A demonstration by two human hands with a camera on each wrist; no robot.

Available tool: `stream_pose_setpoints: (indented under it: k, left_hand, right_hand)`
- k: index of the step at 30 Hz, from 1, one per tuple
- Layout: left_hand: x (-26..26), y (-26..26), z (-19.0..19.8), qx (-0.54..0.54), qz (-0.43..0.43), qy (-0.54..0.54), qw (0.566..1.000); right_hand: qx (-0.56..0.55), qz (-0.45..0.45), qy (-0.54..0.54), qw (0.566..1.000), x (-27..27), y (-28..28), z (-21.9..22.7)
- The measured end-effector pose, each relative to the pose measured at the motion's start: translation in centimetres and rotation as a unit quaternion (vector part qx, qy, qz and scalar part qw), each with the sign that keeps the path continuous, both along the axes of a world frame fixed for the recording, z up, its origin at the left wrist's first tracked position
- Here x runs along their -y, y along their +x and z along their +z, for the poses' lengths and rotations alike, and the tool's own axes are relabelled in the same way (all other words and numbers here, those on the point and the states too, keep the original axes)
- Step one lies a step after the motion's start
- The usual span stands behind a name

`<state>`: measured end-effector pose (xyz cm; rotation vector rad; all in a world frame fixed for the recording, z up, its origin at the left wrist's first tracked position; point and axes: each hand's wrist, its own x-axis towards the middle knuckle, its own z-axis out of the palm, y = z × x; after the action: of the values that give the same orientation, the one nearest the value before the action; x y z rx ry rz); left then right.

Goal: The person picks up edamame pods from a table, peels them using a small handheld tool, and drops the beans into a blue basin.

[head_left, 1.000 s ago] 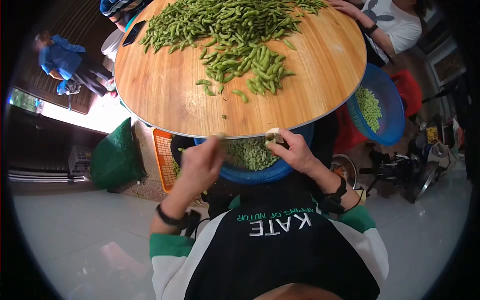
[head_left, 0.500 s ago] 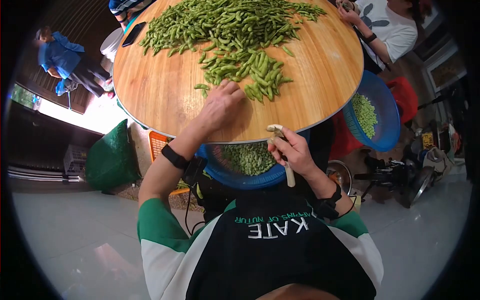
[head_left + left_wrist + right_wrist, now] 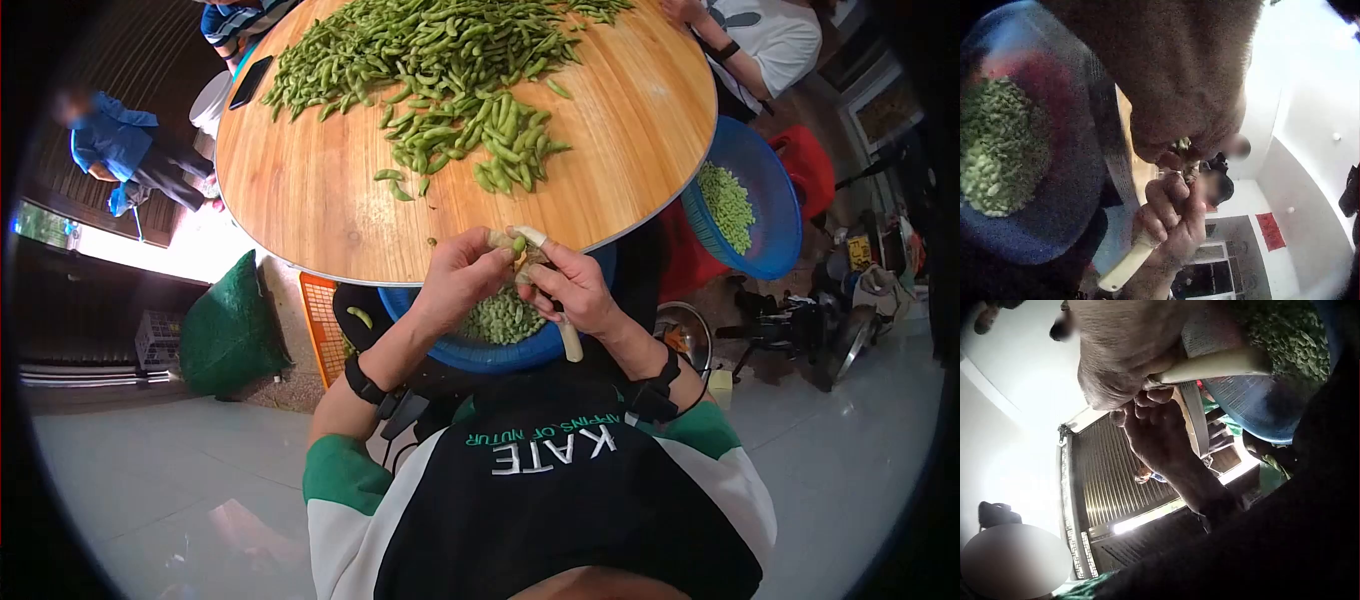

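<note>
Over the near table edge in the head view, my left hand (image 3: 460, 278) pinches a green edamame pod (image 3: 519, 244) between thumb and fingers. My right hand (image 3: 580, 292) meets it there, fingertips right at the pod. A tool's cream handle (image 3: 571, 343) is gripped in the right hand's curled fingers and juts out below them; its working end is hidden. Pale covering (image 3: 529, 235) wraps the right index fingertip. In the left wrist view the handle (image 3: 1127, 267) sticks out from the right fist (image 3: 1169, 219). Beneath both hands sits a blue basket (image 3: 480, 358) of shelled green beans (image 3: 503, 318).
A big heap of edamame pods (image 3: 430, 50) covers the far part of the round wooden table (image 3: 290, 200), with a phone (image 3: 251, 82) at its left. An orange crate (image 3: 322, 325) stands lower left. Another blue basin (image 3: 775, 225) of beans is at right. Other people sit across the table.
My left hand reached out to the pods on the table, then came back to the right hand with a pod. The right hand stayed near the edge, holding the tool.
</note>
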<state>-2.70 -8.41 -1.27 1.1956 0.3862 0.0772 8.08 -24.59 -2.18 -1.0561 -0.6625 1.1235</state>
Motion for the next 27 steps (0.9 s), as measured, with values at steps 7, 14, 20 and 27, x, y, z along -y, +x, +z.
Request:
stream_pose_setpoints:
  k: [7, 14, 20, 27]
  left_hand:
    - [0.5, -0.4, -1.1, 0.106, 0.046, 0.102, 0.988]
    - [0.3, -0.2, -1.5, 0.083, 0.029, -0.006, 0.996]
    - [0.3, -0.2, -1.2, 0.078, -0.045, -0.261, 0.961]
    - [1.0, -0.1, 0.2, 0.005, 0.04, -0.153, 0.987]
  right_hand:
    - [-0.002, 0.004, 0.013, 1.0, -0.1, -0.5, 0.0]
    - [0.072, -0.039, 0.033, 0.996, -0.3, -0.3, -1.6]
    - [0.211, 0.008, 0.026, 0.977, 0.4, 0.7, -0.6]
    - [0.305, -0.067, 0.017, 0.95, 0.1, 0.4, -1.2]
